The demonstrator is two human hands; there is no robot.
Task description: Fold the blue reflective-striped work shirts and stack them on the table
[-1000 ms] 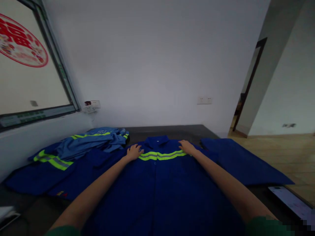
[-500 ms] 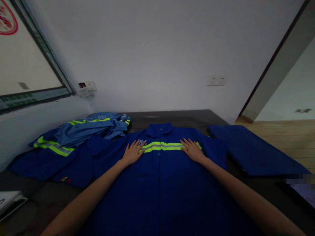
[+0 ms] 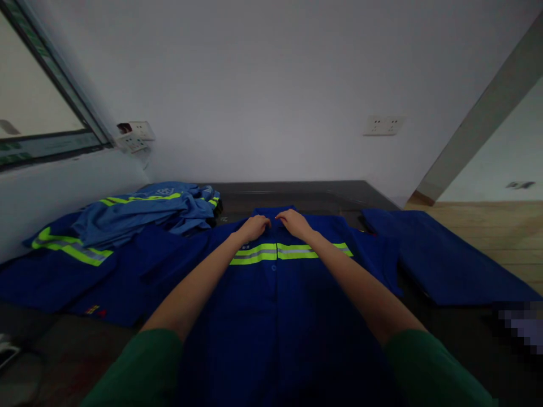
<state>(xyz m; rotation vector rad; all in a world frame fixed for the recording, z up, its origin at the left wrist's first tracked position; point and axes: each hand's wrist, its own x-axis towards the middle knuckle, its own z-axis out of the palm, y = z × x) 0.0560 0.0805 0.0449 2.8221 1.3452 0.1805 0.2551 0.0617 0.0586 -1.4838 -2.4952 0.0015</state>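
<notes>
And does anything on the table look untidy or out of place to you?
Yes, the light blue clothing at the left lies crumpled on dark blue clothing. It looks odd because the buttoned-style shirt in the middle is spread fairly flat.

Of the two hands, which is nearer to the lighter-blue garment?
Left. The left hand is near the shirt collar, right of the lighter-blue garment; the right hand is farther right.

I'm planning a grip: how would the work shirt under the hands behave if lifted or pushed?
The blue work shirt would probably sag, since its sleeve lies limp. Pushed, it may bunch rather than roll, being spread flat on the table.
</notes>
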